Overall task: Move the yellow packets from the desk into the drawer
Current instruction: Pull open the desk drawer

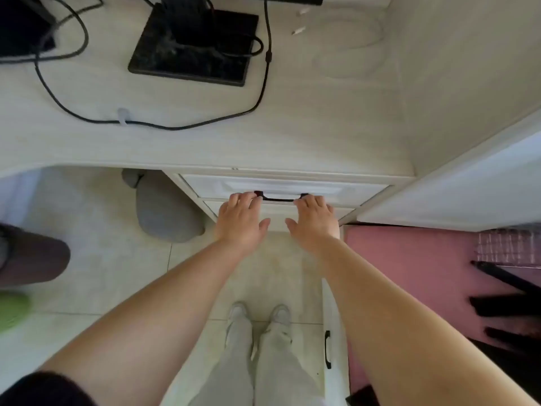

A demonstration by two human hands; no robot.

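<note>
The white drawer [345,189] sits under the desk [292,136] edge, its front nearly flush with the frame. A dark handle [281,199] runs across its front. My left hand [240,219] lies flat against the drawer front at the handle's left end, fingers spread. My right hand [314,221] rests the same way at the handle's right end. Neither hand holds anything. No yellow packets show on the desk or anywhere else in view.
A black monitor base [193,45] and black cables [263,83] lie on the desk's far left. A coiled white cable [351,48] is at the back right. Below, a cabinet door [330,347] stands open beside my legs. A grey object [167,209] sits under the desk.
</note>
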